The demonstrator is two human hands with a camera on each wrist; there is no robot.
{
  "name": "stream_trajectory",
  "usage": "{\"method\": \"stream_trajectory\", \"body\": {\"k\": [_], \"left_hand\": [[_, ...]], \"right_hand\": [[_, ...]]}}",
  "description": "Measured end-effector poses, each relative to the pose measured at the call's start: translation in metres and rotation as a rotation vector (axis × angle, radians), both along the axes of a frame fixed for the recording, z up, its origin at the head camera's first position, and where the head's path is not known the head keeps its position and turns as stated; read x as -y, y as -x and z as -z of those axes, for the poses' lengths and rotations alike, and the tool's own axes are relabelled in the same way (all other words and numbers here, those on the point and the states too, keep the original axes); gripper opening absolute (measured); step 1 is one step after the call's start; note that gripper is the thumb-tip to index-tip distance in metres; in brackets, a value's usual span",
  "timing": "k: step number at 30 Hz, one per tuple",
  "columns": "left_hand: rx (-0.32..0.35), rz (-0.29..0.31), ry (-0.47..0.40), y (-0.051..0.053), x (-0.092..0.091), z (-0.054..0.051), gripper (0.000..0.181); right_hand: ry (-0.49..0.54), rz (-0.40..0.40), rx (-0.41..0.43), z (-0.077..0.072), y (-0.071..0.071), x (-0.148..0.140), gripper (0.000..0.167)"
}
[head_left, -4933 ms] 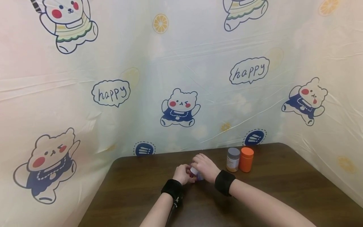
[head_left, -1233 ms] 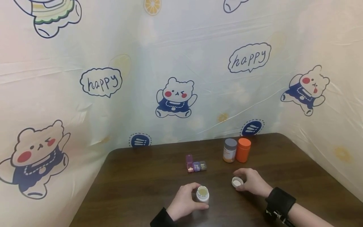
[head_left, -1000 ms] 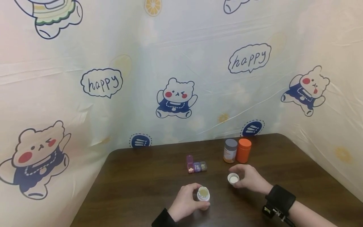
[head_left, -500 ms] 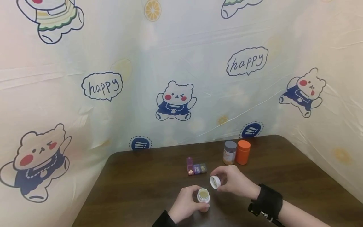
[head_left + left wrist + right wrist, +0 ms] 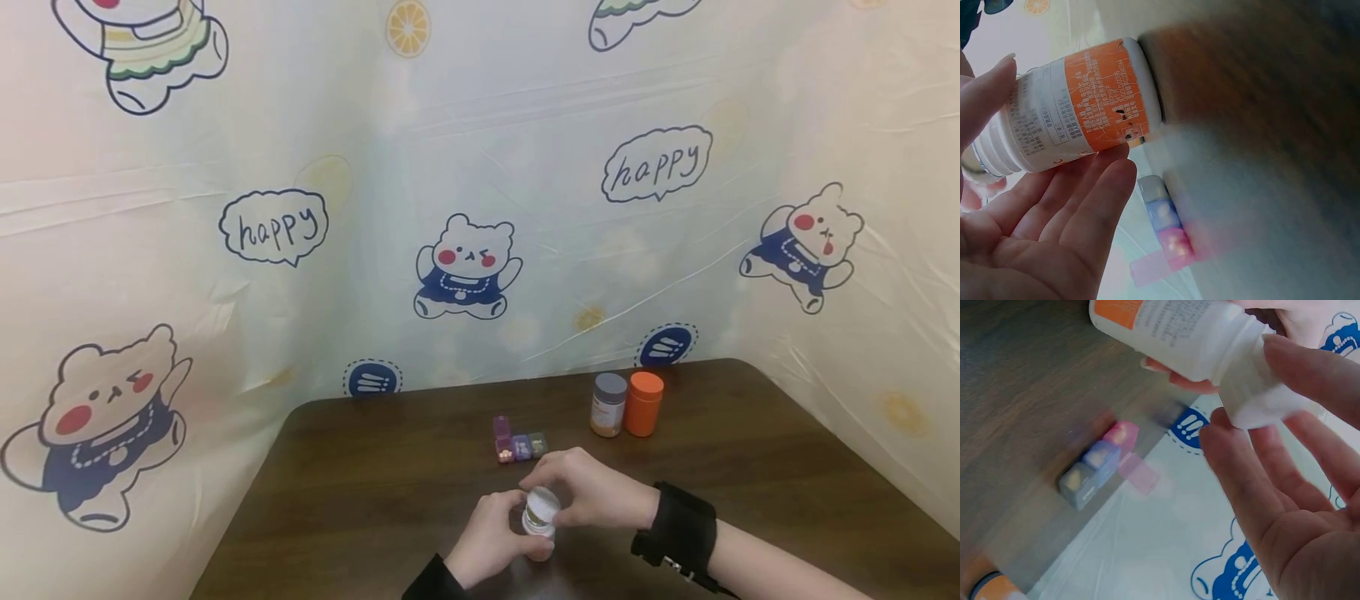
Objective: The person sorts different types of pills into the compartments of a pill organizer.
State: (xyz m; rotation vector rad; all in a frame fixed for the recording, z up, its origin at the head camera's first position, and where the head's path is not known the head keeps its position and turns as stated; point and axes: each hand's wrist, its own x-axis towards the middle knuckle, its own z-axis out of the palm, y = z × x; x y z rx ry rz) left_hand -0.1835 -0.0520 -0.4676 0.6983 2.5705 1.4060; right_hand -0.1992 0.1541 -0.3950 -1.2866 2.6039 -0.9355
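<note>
My left hand (image 5: 487, 537) grips a white pill bottle (image 5: 1079, 106) with an orange label, thumb on one side and fingers on the other. It stands upright on the table near the front. Between the thumb and fingers of my right hand (image 5: 600, 492) is the white screw cap (image 5: 543, 502), tilted at the bottle's mouth. In the right wrist view the cap (image 5: 1254, 387) meets the bottle's neck; whether it is seated I cannot tell. Beyond the hands lies a small pill organizer (image 5: 521, 447) with pink, blue and grey-green compartments. Its pink lid (image 5: 1139, 474) is flipped back, and pale pieces show inside.
On the dark wooden table (image 5: 360, 483), a grey-lidded bottle (image 5: 608, 406) and an orange bottle (image 5: 643, 405) stand side by side at the back right. A printed curtain (image 5: 525, 167) hangs behind and beside the table.
My hands have left the pill organizer since the earliest frame. My right hand has since brought the cap leftward from the right onto the bottle's mouth, while my left hand stays around the bottle.
</note>
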Motion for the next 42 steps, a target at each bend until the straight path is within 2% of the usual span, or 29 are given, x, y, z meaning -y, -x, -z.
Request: {"method": "stream_trajectory", "body": {"k": [5, 10, 16, 21, 28, 32, 38, 40, 42], "left_hand": [[0.027, 0.018, -0.038, 0.002, -0.001, -0.001, 0.039], [0.032, 0.014, -0.047, 0.002, -0.002, -0.002, 0.037], [0.045, 0.013, -0.047, 0.002, -0.002, -0.004, 0.041], [0.026, 0.016, -0.052, 0.002, -0.002, -0.004, 0.042], [-0.005, 0.021, -0.039, 0.002, -0.002, -0.002, 0.030], [-0.032, 0.022, -0.027, 0.004, -0.001, -0.002, 0.027], [-0.041, 0.013, -0.020, 0.005, -0.001, -0.001, 0.027], [-0.045, 0.014, -0.025, 0.006, -0.001, -0.001, 0.026], [-0.046, 0.016, -0.033, 0.007, -0.001, -0.001, 0.025]], "right_hand": [[-0.019, -0.031, -0.003, -0.001, 0.000, 0.006, 0.037], [-0.041, -0.057, -0.068, 0.000, -0.001, 0.008, 0.033], [-0.072, -0.008, -0.028, -0.001, -0.002, 0.009, 0.029], [-0.101, 0.045, -0.042, 0.001, -0.002, 0.010, 0.032], [-0.107, 0.130, -0.031, 0.005, -0.003, 0.011, 0.031], [-0.112, 0.154, -0.064, 0.007, -0.005, 0.012, 0.031], [-0.172, 0.140, -0.216, 0.011, -0.006, 0.013, 0.036], [-0.178, 0.122, -0.213, 0.010, -0.005, 0.013, 0.033], [-0.173, 0.098, -0.166, 0.008, -0.004, 0.012, 0.028]]}}
